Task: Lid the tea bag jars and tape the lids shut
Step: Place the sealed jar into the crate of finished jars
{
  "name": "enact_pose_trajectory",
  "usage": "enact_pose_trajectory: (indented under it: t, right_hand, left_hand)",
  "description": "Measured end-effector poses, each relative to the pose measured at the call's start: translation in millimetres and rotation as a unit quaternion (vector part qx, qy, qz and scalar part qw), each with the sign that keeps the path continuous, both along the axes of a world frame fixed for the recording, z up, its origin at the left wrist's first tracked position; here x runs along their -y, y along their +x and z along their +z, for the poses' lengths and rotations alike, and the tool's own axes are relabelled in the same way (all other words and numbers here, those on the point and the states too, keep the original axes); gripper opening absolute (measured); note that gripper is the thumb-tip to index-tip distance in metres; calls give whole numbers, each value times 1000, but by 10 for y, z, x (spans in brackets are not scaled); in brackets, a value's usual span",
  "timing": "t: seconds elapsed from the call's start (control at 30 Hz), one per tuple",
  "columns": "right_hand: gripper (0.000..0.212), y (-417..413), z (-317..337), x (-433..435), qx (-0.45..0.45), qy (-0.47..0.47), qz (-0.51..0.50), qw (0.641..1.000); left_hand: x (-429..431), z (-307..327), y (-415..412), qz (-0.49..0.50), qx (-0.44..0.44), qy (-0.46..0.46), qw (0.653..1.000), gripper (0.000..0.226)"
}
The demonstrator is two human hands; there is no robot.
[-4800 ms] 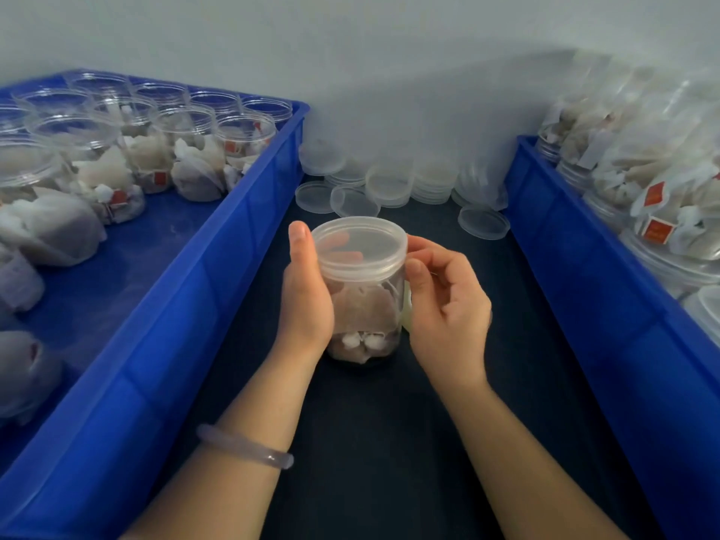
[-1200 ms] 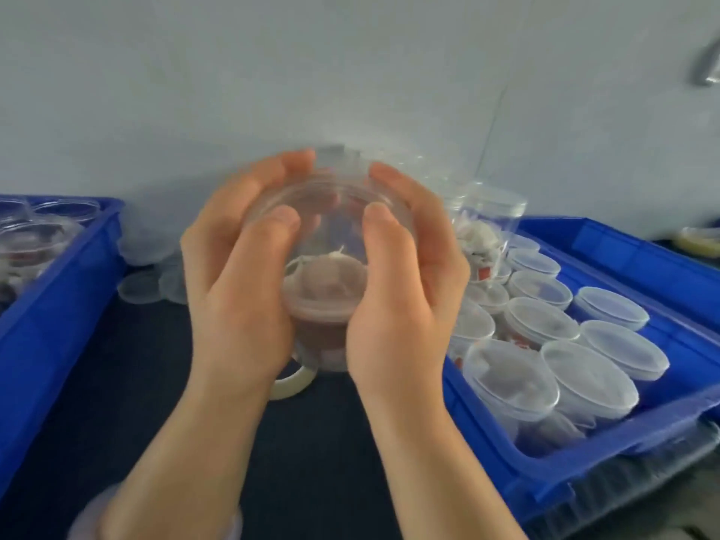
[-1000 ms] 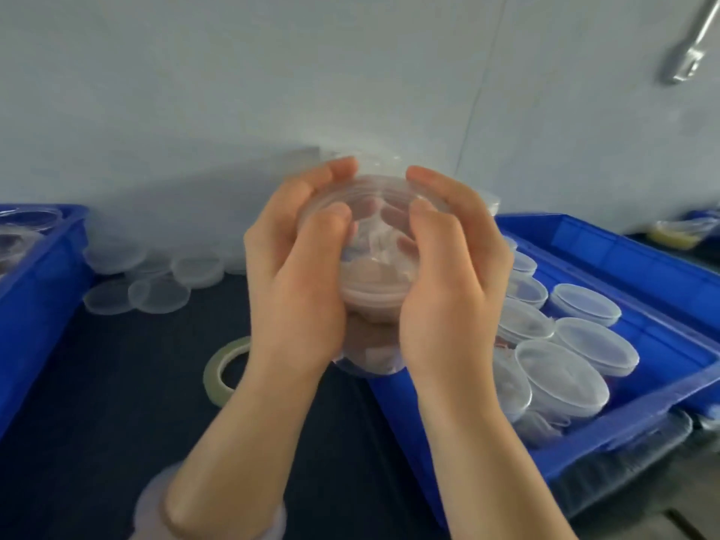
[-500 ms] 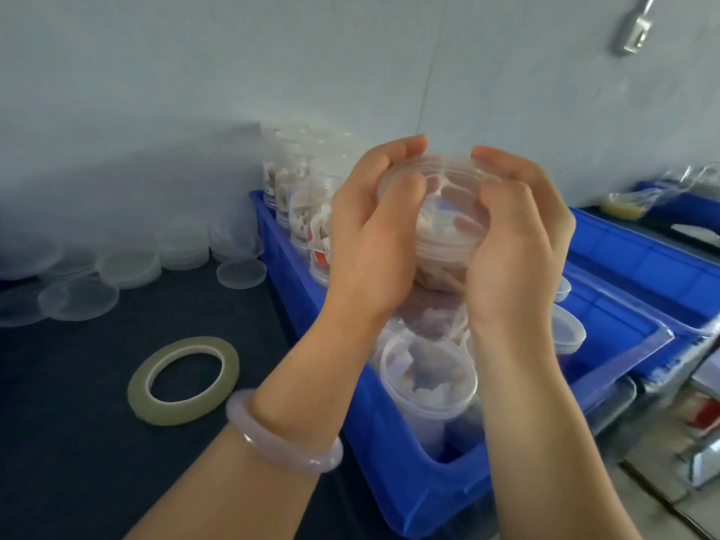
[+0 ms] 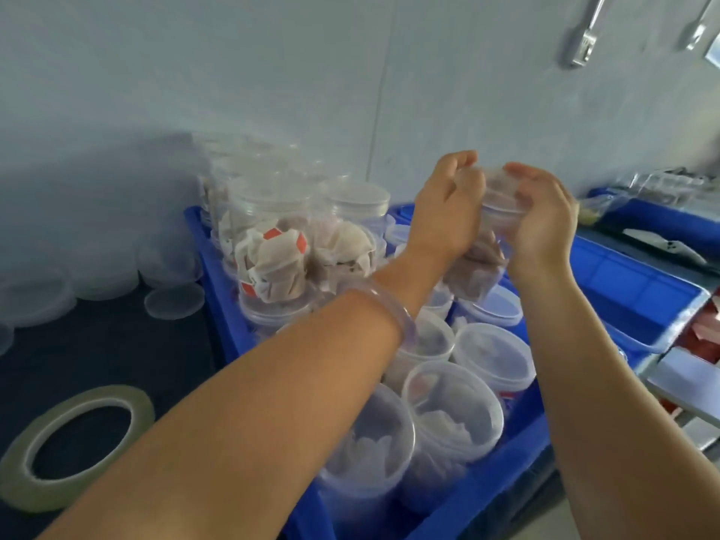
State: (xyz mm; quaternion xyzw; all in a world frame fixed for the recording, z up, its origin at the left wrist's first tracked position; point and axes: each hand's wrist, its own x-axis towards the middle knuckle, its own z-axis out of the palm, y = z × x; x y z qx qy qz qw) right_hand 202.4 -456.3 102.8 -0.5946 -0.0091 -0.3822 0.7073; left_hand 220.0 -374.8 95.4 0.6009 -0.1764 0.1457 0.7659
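Note:
A clear lidded jar of tea bags (image 5: 489, 243) hangs tilted in the air over the right blue bin (image 5: 233, 302). My left hand (image 5: 444, 216) grips its left side and my right hand (image 5: 543, 224) grips its right side, fingers curled over the lid. Below them several lidded jars (image 5: 456, 411) stand in the bin, with taller stacked jars (image 5: 280, 243) at its back left. A roll of clear tape (image 5: 74, 442) lies flat on the dark table at the lower left.
Loose clear lids (image 5: 173, 300) and lid stacks (image 5: 35, 298) lie against the wall at the left. A second blue bin (image 5: 639, 282) sits to the right, beyond it more trays. A metal hook (image 5: 582, 37) hangs on the wall.
Both hands have carried the jar from the table rightward and out over the bin of lidded jars. The view has swung right; the tape roll stays on the table.

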Motion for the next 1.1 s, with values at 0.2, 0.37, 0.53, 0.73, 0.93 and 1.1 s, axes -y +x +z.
enact_pose_trajectory:
  t: [0.2, 0.37, 0.53, 0.73, 0.93, 1.1]
  right_hand:
    - [25, 625, -119, 250, -10, -30, 9, 999]
    - [19, 952, -264, 469, -16, -45, -12, 999]
    - [24, 1117, -313, 537, -14, -40, -5, 999]
    - [22, 1101, -389, 725, -14, -53, -27, 998]
    - [28, 1141, -541, 648, -69, -76, -12, 995]
    - [30, 1075, -748, 608, -164, -57, 36, 984]
  left_hand:
    - [251, -100, 613, -1, -24, -10, 1000, 28]
    - [406, -223, 910, -20, -24, 27, 999, 28]
    - [457, -247, 1105, -24, -13, 60, 998, 30]
    - [579, -332, 1096, -50, -23, 103, 993, 33]
    - [461, -512, 1063, -31, -54, 113, 992, 35]
    - [356, -651, 1015, -24, -91, 194, 976, 36]
